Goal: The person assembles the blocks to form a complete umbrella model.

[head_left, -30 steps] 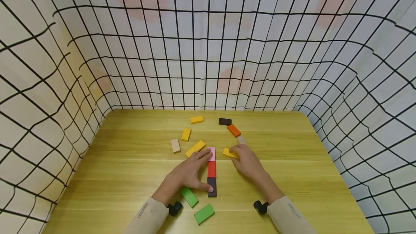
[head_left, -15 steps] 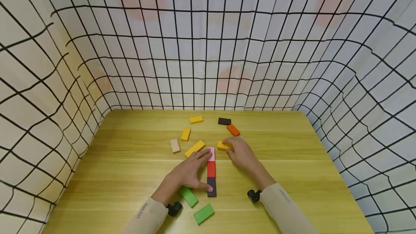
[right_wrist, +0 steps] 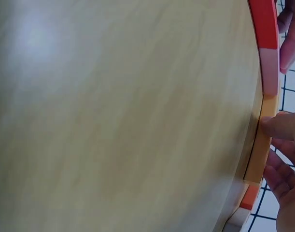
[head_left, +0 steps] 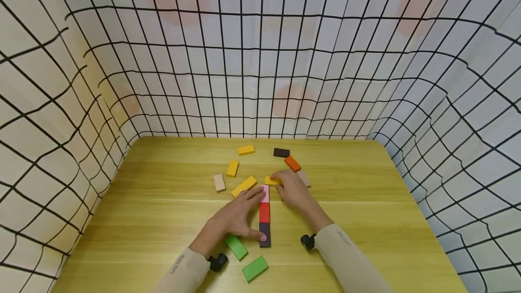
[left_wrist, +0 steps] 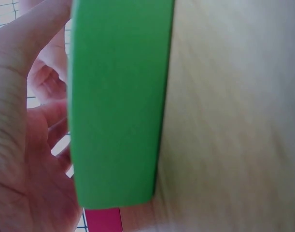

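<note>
A straight row of three blocks, pink [head_left: 265, 194], red [head_left: 264, 212] and dark [head_left: 265, 241], lies mid-table. My left hand [head_left: 238, 215] spans the row's left side with fingers spread. Its fingertips touch the pink block and its thumb rests on the dark one. My right hand [head_left: 294, 189] pinches a yellow block [head_left: 269, 180] at the far end of the row. In the right wrist view this yellow block [right_wrist: 259, 152] sits between thumb and fingers, its end against or very near the pink block [right_wrist: 270, 72]. A green block [left_wrist: 120, 106] fills much of the left wrist view.
Two green blocks, one left [head_left: 236, 248] and one right [head_left: 255, 268], lie near my left wrist. Yellow blocks [head_left: 244, 186] and a beige block [head_left: 219, 183] lie left. Beyond my right hand are orange [head_left: 292, 163], black [head_left: 281, 153] and pale [head_left: 303, 178] blocks. Black wire mesh [head_left: 260, 76] encloses the table.
My right hand has moved left and slightly away with the yellow block, bringing it to the row's far end. The pale block has come into fuller view. My left hand stays put.
</note>
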A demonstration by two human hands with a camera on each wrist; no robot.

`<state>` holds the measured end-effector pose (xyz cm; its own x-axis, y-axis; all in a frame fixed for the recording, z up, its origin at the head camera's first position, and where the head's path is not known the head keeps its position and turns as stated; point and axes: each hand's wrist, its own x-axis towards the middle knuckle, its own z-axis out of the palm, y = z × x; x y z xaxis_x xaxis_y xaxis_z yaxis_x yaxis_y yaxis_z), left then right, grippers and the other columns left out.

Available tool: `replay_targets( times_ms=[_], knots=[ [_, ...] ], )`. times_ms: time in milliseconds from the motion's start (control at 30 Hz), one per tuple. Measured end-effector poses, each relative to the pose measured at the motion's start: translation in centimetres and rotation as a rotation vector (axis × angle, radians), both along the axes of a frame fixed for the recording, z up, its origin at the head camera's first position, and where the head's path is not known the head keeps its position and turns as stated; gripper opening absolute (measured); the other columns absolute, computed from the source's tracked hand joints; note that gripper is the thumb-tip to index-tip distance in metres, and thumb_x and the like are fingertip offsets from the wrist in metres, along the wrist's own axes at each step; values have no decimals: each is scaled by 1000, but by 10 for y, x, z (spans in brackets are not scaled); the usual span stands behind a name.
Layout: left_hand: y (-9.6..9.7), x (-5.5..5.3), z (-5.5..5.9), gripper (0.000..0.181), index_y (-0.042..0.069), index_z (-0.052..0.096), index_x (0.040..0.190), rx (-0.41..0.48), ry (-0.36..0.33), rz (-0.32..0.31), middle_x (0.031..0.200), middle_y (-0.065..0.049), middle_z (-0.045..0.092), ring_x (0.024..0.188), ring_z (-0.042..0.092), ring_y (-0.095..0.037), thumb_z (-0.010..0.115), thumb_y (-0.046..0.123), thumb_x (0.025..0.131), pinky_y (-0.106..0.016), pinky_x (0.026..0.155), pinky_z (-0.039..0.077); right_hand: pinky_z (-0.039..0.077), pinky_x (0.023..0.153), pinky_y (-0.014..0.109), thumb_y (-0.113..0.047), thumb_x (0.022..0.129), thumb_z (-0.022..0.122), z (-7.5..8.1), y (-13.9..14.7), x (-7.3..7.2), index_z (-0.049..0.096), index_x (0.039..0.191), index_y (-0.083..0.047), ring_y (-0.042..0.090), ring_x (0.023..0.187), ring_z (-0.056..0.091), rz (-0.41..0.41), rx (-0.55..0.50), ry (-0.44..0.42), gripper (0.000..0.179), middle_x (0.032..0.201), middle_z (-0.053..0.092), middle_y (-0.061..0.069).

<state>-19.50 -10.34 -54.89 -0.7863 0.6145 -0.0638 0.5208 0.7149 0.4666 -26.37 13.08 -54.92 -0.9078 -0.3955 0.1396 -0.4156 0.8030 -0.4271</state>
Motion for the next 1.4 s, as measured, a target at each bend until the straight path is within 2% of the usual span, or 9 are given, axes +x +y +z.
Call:
replay_targets(
  times_ms=[167, 467, 1100, 1267, 1400],
  knots=[
    [1, 1, 0, 127, 19, 26, 165, 8, -4, -3, 174, 2, 17, 157, 26, -31, 76, 82, 67, -55, 121, 36, 47, 113, 47, -4, 95, 70, -3, -3, -1, 75, 120, -13, 28, 126, 62, 13, -9, 28, 28, 126, 73, 3],
    [0, 0, -1, 127, 18, 26, 165, 7, -1, -7, 174, 2, 17, 158, 24, -31, 76, 82, 67, -55, 123, 33, 47, 112, 46, -4, 96, 69, -2, -4, 2, 75, 120, -12, 27, 125, 62, 17, -3, 14, 26, 126, 73, 3],
    [-1, 0, -4, 127, 19, 25, 166, -5, 24, -13, 174, 3, 15, 158, 25, -30, 73, 84, 68, -54, 122, 36, 47, 112, 47, -4, 96, 69, -2, -4, 3, 75, 116, -12, 28, 125, 62, 31, 5, 45, 22, 126, 72, 5],
    [-1, 0, -1, 126, 19, 26, 165, 8, 22, -16, 174, 3, 16, 158, 25, -30, 75, 83, 68, -53, 122, 35, 47, 113, 47, -12, 96, 72, -1, -1, 5, 73, 120, -12, 29, 127, 61, 55, 23, 64, 24, 131, 69, 7],
    [0, 0, 0, 124, 20, 28, 165, 12, 12, -12, 174, 4, 16, 158, 24, -29, 76, 81, 68, -53, 122, 35, 44, 116, 49, -30, 96, 71, 1, 3, 12, 66, 134, -13, 29, 136, 56, 83, 53, 50, 42, 142, 62, 7]
  ],
)
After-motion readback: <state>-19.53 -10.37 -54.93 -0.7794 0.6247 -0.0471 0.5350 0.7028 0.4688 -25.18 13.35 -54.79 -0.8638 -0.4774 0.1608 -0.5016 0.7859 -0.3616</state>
